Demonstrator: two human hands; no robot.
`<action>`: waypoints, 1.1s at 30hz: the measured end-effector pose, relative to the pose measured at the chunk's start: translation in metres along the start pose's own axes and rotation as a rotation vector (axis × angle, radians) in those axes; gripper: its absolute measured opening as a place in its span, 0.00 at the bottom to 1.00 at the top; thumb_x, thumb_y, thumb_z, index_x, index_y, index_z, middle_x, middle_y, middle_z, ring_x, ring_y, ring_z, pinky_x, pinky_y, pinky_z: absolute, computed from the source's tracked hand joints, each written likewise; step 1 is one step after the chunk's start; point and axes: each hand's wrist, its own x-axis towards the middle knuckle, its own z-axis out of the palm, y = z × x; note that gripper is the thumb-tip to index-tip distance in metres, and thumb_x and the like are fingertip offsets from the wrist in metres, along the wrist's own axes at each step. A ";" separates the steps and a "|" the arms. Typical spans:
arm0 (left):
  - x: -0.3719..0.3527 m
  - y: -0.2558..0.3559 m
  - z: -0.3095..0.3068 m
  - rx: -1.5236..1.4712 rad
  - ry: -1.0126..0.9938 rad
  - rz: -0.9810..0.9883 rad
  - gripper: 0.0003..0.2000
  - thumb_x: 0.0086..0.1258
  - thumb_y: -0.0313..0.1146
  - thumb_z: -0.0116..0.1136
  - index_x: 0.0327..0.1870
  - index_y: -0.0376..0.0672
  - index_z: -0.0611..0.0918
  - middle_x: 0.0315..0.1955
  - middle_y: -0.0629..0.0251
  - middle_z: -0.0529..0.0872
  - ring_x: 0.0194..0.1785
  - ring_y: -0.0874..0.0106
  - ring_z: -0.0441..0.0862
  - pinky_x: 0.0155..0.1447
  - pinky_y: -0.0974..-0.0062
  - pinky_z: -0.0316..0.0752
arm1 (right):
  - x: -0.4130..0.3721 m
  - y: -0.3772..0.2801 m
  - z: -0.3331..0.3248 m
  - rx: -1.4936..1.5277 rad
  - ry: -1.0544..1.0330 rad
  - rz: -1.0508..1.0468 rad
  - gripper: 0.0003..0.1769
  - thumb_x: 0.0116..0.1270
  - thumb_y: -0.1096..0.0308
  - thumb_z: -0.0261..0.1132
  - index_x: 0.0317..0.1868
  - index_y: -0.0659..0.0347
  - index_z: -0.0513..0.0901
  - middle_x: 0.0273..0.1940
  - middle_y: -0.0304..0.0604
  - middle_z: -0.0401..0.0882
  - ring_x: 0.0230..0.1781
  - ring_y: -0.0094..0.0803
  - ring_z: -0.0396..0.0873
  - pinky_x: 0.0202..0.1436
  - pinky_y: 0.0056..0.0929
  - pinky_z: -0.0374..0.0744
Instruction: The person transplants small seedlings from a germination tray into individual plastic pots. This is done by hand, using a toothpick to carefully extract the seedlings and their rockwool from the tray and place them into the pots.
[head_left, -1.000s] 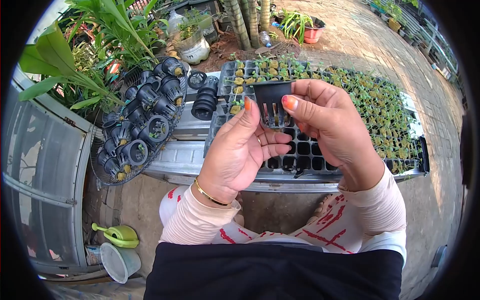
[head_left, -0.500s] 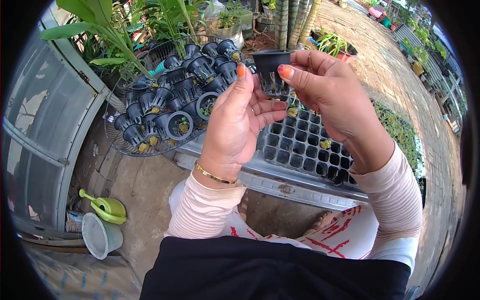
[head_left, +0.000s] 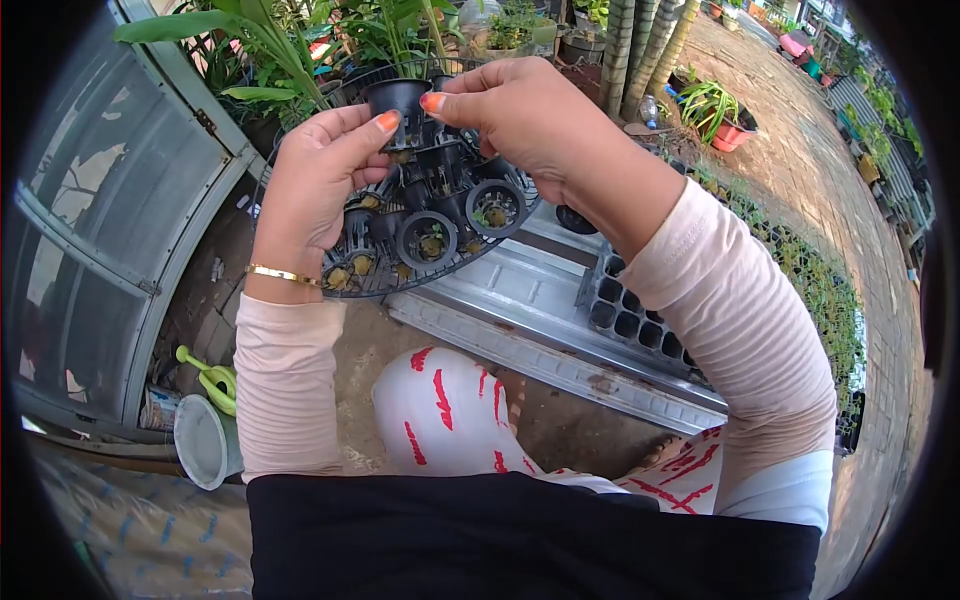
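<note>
Between my two hands is a black net pot (head_left: 397, 97), upright, its rim at the top. On its left side my left hand (head_left: 325, 165) grips it with thumb and fingers closed. The thumb and fingers of my right hand (head_left: 530, 115) pinch its right side near the rim. Behind and below lies a round wire basket (head_left: 375, 290) heaped with several more net pots. Two of these, a net pot (head_left: 427, 241) and another net pot (head_left: 496, 208), face me with small green seedlings in yellowish plugs. My hands hide part of the heap.
A black seedling tray (head_left: 628, 325) sits on the metal bench (head_left: 530, 290), partly behind my right arm. Dense seedlings (head_left: 800, 265) grow farther right. A green watering can (head_left: 218, 385) and a pale bucket (head_left: 203, 445) stand lower left, near a glazed metal door (head_left: 90, 230).
Both hands have carried the net pot leftward, from beside the seedling tray to over the wire basket. The view has shifted, and my right forearm now covers more of the tray.
</note>
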 end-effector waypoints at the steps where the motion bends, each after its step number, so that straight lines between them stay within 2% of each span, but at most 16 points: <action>1: 0.003 -0.001 -0.008 0.129 0.080 -0.051 0.17 0.60 0.34 0.64 0.45 0.31 0.79 0.34 0.66 0.83 0.35 0.82 0.77 0.39 0.85 0.72 | 0.003 0.002 0.000 -0.005 0.006 -0.003 0.20 0.57 0.62 0.69 0.44 0.69 0.80 0.30 0.38 0.79 0.22 0.21 0.68 0.24 0.19 0.67; 4: 0.014 -0.017 -0.025 0.320 0.113 -0.106 0.17 0.58 0.36 0.66 0.42 0.31 0.81 0.32 0.66 0.84 0.34 0.82 0.76 0.38 0.87 0.70 | 0.001 0.003 -0.008 -0.001 0.020 0.008 0.19 0.57 0.62 0.69 0.44 0.68 0.80 0.30 0.38 0.79 0.21 0.20 0.68 0.24 0.19 0.67; 8: 0.024 -0.044 -0.024 0.594 0.155 -0.031 0.21 0.56 0.36 0.67 0.43 0.26 0.80 0.35 0.59 0.84 0.33 0.75 0.80 0.38 0.78 0.73 | -0.014 -0.005 -0.035 0.023 0.053 0.057 0.17 0.58 0.64 0.68 0.44 0.66 0.81 0.29 0.35 0.78 0.21 0.17 0.66 0.23 0.17 0.65; 10: 0.020 -0.045 -0.014 0.564 0.162 -0.038 0.21 0.55 0.38 0.67 0.40 0.26 0.81 0.30 0.57 0.85 0.29 0.72 0.81 0.36 0.75 0.73 | -0.018 -0.006 -0.057 -0.098 0.082 0.012 0.17 0.60 0.64 0.66 0.46 0.65 0.79 0.32 0.36 0.79 0.22 0.17 0.68 0.22 0.15 0.65; 12: 0.025 -0.053 -0.018 0.876 0.164 0.075 0.20 0.55 0.40 0.66 0.36 0.28 0.82 0.22 0.57 0.83 0.25 0.72 0.79 0.33 0.75 0.72 | -0.031 -0.012 -0.081 -0.120 0.120 -0.056 0.19 0.62 0.63 0.65 0.48 0.66 0.78 0.35 0.37 0.79 0.24 0.17 0.69 0.22 0.16 0.66; 13: 0.023 -0.051 -0.015 0.868 0.168 0.052 0.20 0.55 0.42 0.65 0.35 0.29 0.82 0.17 0.58 0.81 0.23 0.71 0.78 0.32 0.74 0.71 | -0.037 -0.022 -0.093 -0.149 0.108 -0.010 0.20 0.67 0.61 0.59 0.53 0.67 0.75 0.38 0.38 0.78 0.30 0.17 0.70 0.30 0.16 0.69; 14: 0.022 -0.050 -0.015 0.885 0.158 0.052 0.20 0.55 0.43 0.64 0.35 0.29 0.83 0.15 0.59 0.80 0.21 0.70 0.77 0.30 0.72 0.70 | -0.039 -0.036 -0.100 -0.057 0.224 0.159 0.13 0.69 0.72 0.50 0.43 0.74 0.77 0.32 0.43 0.79 0.25 0.23 0.72 0.27 0.20 0.72; 16: 0.021 -0.045 -0.015 0.993 0.101 -0.007 0.23 0.55 0.43 0.65 0.42 0.29 0.81 0.21 0.57 0.83 0.24 0.65 0.79 0.35 0.70 0.72 | -0.067 -0.051 -0.137 0.215 0.050 0.091 0.15 0.71 0.71 0.48 0.47 0.74 0.74 0.33 0.44 0.78 0.26 0.22 0.72 0.27 0.18 0.71; 17: 0.015 -0.041 -0.008 0.990 0.084 0.002 0.23 0.55 0.43 0.65 0.42 0.29 0.81 0.21 0.57 0.83 0.24 0.65 0.79 0.35 0.70 0.72 | -0.076 -0.047 -0.148 0.212 0.068 0.094 0.15 0.71 0.71 0.48 0.47 0.74 0.74 0.33 0.44 0.78 0.26 0.22 0.72 0.27 0.18 0.71; 19: -0.001 -0.029 0.007 1.287 0.312 0.110 0.27 0.56 0.46 0.64 0.51 0.32 0.78 0.32 0.53 0.84 0.35 0.62 0.80 0.44 0.68 0.72 | -0.090 -0.036 -0.165 0.136 0.232 -0.009 0.16 0.71 0.69 0.47 0.49 0.74 0.73 0.34 0.44 0.79 0.27 0.24 0.73 0.28 0.18 0.73; 22: -0.027 -0.006 0.043 1.336 0.424 0.274 0.29 0.56 0.44 0.65 0.56 0.36 0.76 0.42 0.50 0.82 0.45 0.60 0.78 0.52 0.66 0.70 | -0.126 -0.037 -0.176 0.171 0.401 -0.005 0.16 0.72 0.68 0.47 0.50 0.72 0.74 0.35 0.45 0.79 0.28 0.26 0.75 0.31 0.21 0.76; 24: -0.038 -0.001 0.067 1.156 0.345 0.395 0.27 0.56 0.41 0.66 0.55 0.36 0.77 0.42 0.51 0.82 0.46 0.60 0.77 0.52 0.66 0.69 | -0.148 -0.029 -0.193 0.211 0.335 -0.063 0.19 0.73 0.63 0.47 0.52 0.72 0.72 0.39 0.48 0.79 0.33 0.29 0.77 0.36 0.22 0.78; 26: -0.049 0.004 0.099 0.857 0.191 0.552 0.21 0.55 0.33 0.67 0.50 0.36 0.79 0.38 0.53 0.83 0.44 0.62 0.77 0.49 0.68 0.69 | -0.171 -0.028 -0.195 0.040 0.361 -0.219 0.21 0.72 0.60 0.52 0.57 0.68 0.73 0.38 0.37 0.76 0.35 0.18 0.69 0.39 0.17 0.68; 28: -0.061 0.008 0.133 0.763 0.013 0.579 0.18 0.55 0.31 0.66 0.47 0.35 0.80 0.34 0.54 0.83 0.40 0.63 0.77 0.46 0.68 0.70 | -0.192 -0.025 -0.202 -0.022 0.361 -0.288 0.23 0.74 0.59 0.47 0.56 0.70 0.74 0.36 0.35 0.73 0.37 0.18 0.66 0.43 0.18 0.65; 30: -0.065 0.003 0.159 0.723 -0.148 0.644 0.16 0.54 0.29 0.65 0.43 0.35 0.80 0.32 0.54 0.82 0.36 0.61 0.77 0.43 0.68 0.69 | -0.214 -0.019 -0.210 -0.457 0.505 -0.331 0.23 0.73 0.58 0.49 0.53 0.70 0.77 0.32 0.33 0.69 0.34 0.18 0.65 0.40 0.18 0.64; 33: -0.066 -0.012 0.183 0.835 -0.174 0.587 0.15 0.55 0.28 0.62 0.43 0.33 0.79 0.32 0.50 0.81 0.37 0.56 0.77 0.43 0.64 0.70 | -0.233 0.004 -0.201 -0.302 0.610 -0.303 0.18 0.70 0.61 0.55 0.45 0.68 0.81 0.28 0.32 0.70 0.30 0.17 0.65 0.35 0.16 0.64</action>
